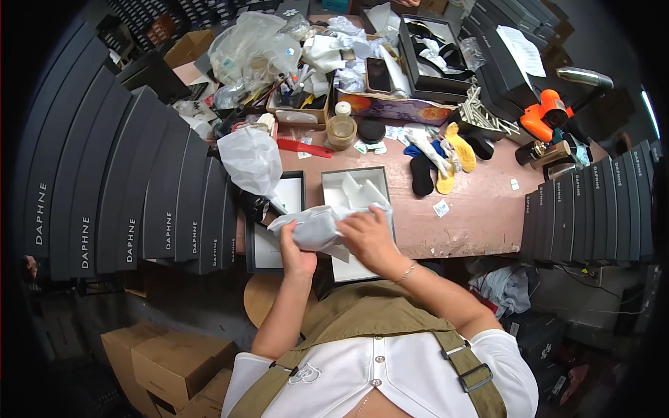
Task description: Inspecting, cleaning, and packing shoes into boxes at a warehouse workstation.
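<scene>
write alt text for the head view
A left hand holds a white-wrapped bundle, the right hand against it, over open boxes on a cluttered table. Dark box stacks flank it, with a phone and plastic bag toward the back.

Counter's (474, 226) left end: black rectangular cardboard boxes (155, 184)
Right end: second black cardboard box row (589, 209)
Between: open white-lined cardboard box (332, 187)

Pale capital lettering (85, 242) on dark left boxes (132, 181), dark right boxes (592, 209).
</scene>
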Available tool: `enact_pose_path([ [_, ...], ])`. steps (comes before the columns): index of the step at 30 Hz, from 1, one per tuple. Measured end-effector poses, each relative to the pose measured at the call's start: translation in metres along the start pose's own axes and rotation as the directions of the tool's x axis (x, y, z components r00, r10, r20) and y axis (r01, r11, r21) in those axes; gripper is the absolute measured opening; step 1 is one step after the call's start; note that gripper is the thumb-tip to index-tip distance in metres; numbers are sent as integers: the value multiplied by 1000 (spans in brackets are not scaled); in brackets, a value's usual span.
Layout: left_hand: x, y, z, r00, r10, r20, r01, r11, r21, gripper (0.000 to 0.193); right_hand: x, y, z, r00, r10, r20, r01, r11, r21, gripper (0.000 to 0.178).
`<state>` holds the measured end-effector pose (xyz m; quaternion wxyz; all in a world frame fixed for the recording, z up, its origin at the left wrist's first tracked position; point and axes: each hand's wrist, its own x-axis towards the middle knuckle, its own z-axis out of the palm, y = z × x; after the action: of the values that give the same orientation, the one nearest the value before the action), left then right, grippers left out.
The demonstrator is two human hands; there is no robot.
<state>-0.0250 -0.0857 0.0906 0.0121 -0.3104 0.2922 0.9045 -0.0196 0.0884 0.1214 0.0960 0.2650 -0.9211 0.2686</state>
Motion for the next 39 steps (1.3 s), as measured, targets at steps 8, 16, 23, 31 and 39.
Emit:
enact_pose_path([
  [8,15,41,-41,985,171,10,-169,981,-90,51,2,-55,-35,980,-183,79,98,789,607,44],
  [16,9,55,-34,979,155,132,-139,982,-124,56,5,11,-56,967,31,254,-155,860,486,33],
  [23,38,44,-54,989,73,-129,-77,997,-28,54,-36,-19,-43,815,-239,528,-254,671,696,42],
  [31,29,46,-36,957,263,123,-289,901,323,47,-37,22,-18,906,92,412,-336,747,574,57],
  [39,58,74,-33,886,463,5,-397,754,523,52,-54,16,-63,771,218,599,-635,342,693,72],
])
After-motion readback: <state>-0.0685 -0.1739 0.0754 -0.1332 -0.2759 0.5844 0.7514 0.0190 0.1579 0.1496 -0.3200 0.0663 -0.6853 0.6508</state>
